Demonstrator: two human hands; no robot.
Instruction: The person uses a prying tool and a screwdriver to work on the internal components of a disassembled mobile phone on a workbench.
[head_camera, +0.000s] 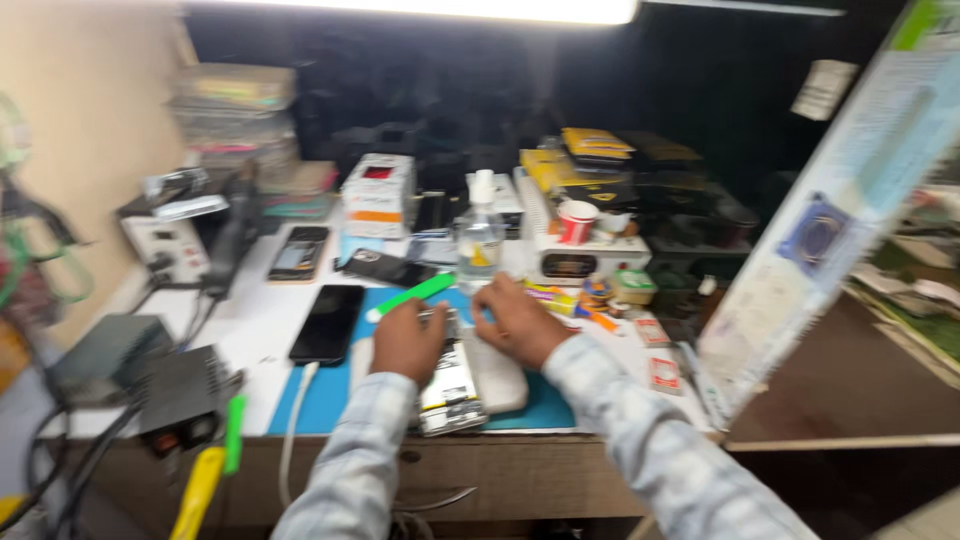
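Cluttered repair bench (270, 345) under a strip light: my left hand (405, 343) pinches a green tool (411, 297) over the opened phone (450, 385) at the front edge; my right hand (520, 320), fingers curled, presses beside it. A slip could gouge the board or push the phone off the edge.

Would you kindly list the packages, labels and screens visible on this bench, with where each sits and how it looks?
White box: back centre, red and orange patches.
Yellow-and-black packs: stacked, back right.
Black phone: dark screen, flat, beside the left hand.
Second phone: behind it, lit bluish screen.
Small red-and-white packets: beyond the right hand.
Paper tag: dark wall, upper right.
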